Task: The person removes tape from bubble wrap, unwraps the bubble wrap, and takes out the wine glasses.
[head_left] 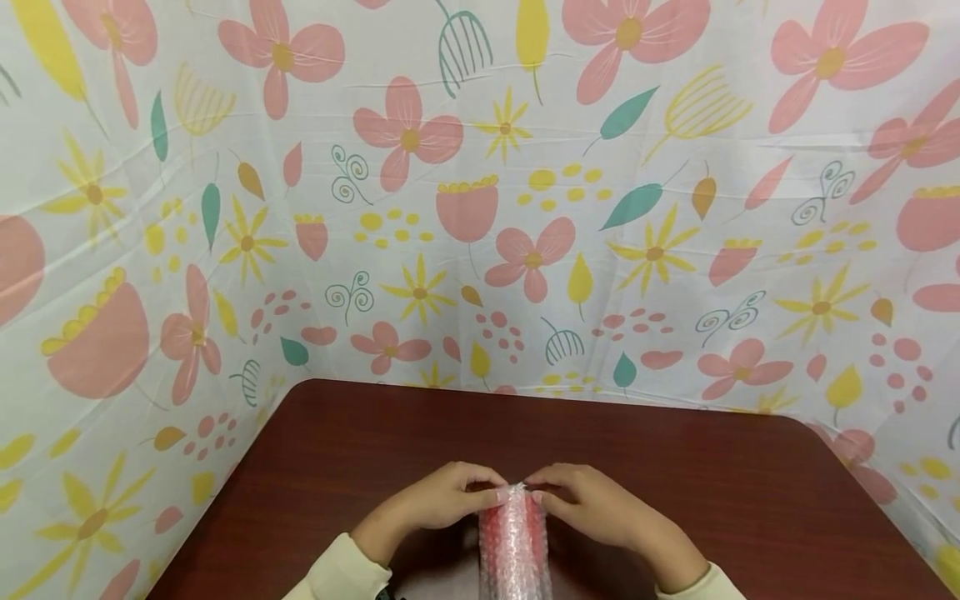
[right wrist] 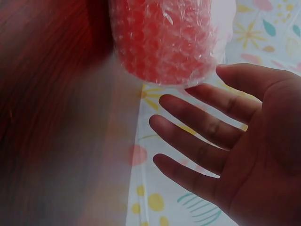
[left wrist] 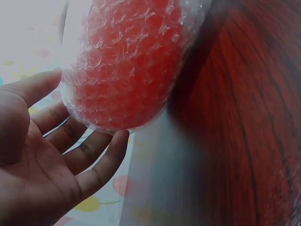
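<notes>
A red cylindrical object in clear bubble wrap (head_left: 516,546) lies lengthwise at the table's near middle, its near end cut off by the head view. My left hand (head_left: 442,497) holds the far end from the left, thumb on the wrap's side. From the right, my right hand (head_left: 600,504) pinches the wrap's far edge between thumb and index finger. In the left wrist view, fingertips of the left hand (left wrist: 51,160) touch the rim of the bubble wrap (left wrist: 131,66). The right wrist view has the right hand's (right wrist: 254,136) other fingers extended, apart from the bubble wrap (right wrist: 160,42).
A dark red-brown wooden table (head_left: 360,442) with rounded far corners lies under the hands. White cloth printed with flowers and leaves (head_left: 465,275) hangs behind the table and along its left and right sides.
</notes>
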A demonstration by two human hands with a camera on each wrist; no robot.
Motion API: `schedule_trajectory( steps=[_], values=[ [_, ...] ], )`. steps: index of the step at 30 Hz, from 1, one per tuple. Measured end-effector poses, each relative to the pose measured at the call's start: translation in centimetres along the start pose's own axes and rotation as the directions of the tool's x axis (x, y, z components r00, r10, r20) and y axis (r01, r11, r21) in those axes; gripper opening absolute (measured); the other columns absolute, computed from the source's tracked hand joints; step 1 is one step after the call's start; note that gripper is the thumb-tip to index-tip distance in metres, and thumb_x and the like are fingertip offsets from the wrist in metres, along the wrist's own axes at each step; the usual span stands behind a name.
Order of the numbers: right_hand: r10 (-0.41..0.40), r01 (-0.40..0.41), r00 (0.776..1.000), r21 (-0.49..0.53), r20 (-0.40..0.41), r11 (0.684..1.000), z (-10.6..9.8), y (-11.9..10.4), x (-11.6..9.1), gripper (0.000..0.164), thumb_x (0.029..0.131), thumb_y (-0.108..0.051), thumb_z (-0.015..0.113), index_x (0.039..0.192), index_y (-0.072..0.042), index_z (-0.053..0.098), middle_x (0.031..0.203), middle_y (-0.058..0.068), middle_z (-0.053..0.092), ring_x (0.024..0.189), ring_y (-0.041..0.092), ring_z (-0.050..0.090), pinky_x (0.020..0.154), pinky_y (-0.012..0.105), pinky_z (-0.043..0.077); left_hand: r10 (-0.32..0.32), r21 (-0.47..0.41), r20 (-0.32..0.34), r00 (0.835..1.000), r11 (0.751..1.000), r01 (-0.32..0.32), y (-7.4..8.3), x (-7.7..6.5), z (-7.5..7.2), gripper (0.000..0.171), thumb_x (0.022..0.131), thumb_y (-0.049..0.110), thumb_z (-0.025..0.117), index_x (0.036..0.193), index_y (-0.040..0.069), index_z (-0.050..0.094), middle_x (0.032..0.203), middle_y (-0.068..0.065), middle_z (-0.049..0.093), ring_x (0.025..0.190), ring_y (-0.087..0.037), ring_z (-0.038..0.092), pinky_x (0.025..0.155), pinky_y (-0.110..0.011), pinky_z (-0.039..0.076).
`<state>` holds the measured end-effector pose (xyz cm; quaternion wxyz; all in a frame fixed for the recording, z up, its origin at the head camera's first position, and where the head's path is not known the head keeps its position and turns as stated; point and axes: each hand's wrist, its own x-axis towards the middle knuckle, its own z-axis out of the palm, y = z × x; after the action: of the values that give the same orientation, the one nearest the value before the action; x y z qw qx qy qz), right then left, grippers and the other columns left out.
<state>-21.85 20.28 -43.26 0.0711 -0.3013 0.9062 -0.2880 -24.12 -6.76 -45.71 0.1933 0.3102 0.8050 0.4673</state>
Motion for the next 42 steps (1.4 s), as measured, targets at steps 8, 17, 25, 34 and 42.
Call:
schedule_trajectory(
  steps=[8, 17, 25, 34, 42],
  values=[
    [-0.030, 0.029, 0.999, 0.036, 0.017, 0.999, 0.4, -0.2, -0.3, 0.030, 0.105, -0.042, 0.051, 0.124, -0.026, 0.068, 0.121, -0.011, 0.070, 0.114, 0.009, 0.064, 0.094, 0.036, 0.055, 0.031, 0.003, -0.007, 1.000, 1.000, -0.031, 0.0, 0.2, 0.5, 0.021, 0.103, 0.035, 0.057, 0.110, 0.023, 0.073, 0.103, 0.009, 0.069, 0.088, -0.002, 0.060, 0.077, -0.022, 0.051],
    [-0.056, 0.056, 0.998, 0.044, -0.003, 0.997, 0.7, -0.5, -0.3, 0.025, 0.106, -0.035, 0.051, 0.122, -0.025, 0.068, 0.117, -0.011, 0.071, 0.110, 0.005, 0.064, 0.091, 0.032, 0.055, 0.043, -0.025, 0.004, 0.999, 0.999, -0.043, 0.1, 0.2, 0.6, 0.020, 0.104, 0.033, 0.056, 0.108, 0.019, 0.070, 0.096, 0.009, 0.065, 0.083, -0.002, 0.058, 0.074, -0.021, 0.051],
    [-0.035, 0.032, 0.999, 0.157, 0.018, 0.987, 0.2, -0.5, -0.2, 0.026, 0.105, -0.041, 0.052, 0.122, -0.029, 0.067, 0.121, -0.009, 0.070, 0.113, 0.007, 0.064, 0.089, 0.028, 0.055, 0.017, -0.093, -0.001, 1.000, 0.996, -0.017, 0.4, 0.0, 0.5, 0.020, 0.104, 0.032, 0.055, 0.107, 0.018, 0.069, 0.098, 0.007, 0.065, 0.089, -0.005, 0.060, 0.079, -0.027, 0.052],
    [-0.045, 0.053, 0.998, 0.188, -0.044, 0.981, 0.4, -1.2, -0.1, 0.046, 0.101, -0.046, 0.059, 0.141, -0.027, 0.051, 0.138, -0.006, 0.054, 0.128, 0.015, 0.054, 0.103, 0.038, 0.051, 0.038, -0.116, -0.112, 0.993, 0.992, -0.051, 0.9, 0.1, -0.1, 0.022, 0.104, 0.033, 0.056, 0.111, 0.017, 0.069, 0.109, 0.001, 0.066, 0.097, -0.008, 0.058, 0.084, -0.026, 0.050],
    [0.021, 0.007, 0.990, 0.197, -0.138, 0.980, 1.3, -1.3, -0.2, 0.072, 0.097, -0.048, 0.064, 0.157, -0.030, 0.029, 0.150, 0.005, 0.040, 0.130, 0.026, 0.053, 0.098, 0.041, 0.053, 0.076, -0.158, -0.225, 0.971, 0.981, -0.113, 1.1, 0.1, -0.2, 0.023, 0.104, 0.028, 0.056, 0.116, 0.012, 0.068, 0.112, -0.009, 0.067, 0.093, -0.009, 0.061, 0.084, -0.030, 0.053]
  ],
)
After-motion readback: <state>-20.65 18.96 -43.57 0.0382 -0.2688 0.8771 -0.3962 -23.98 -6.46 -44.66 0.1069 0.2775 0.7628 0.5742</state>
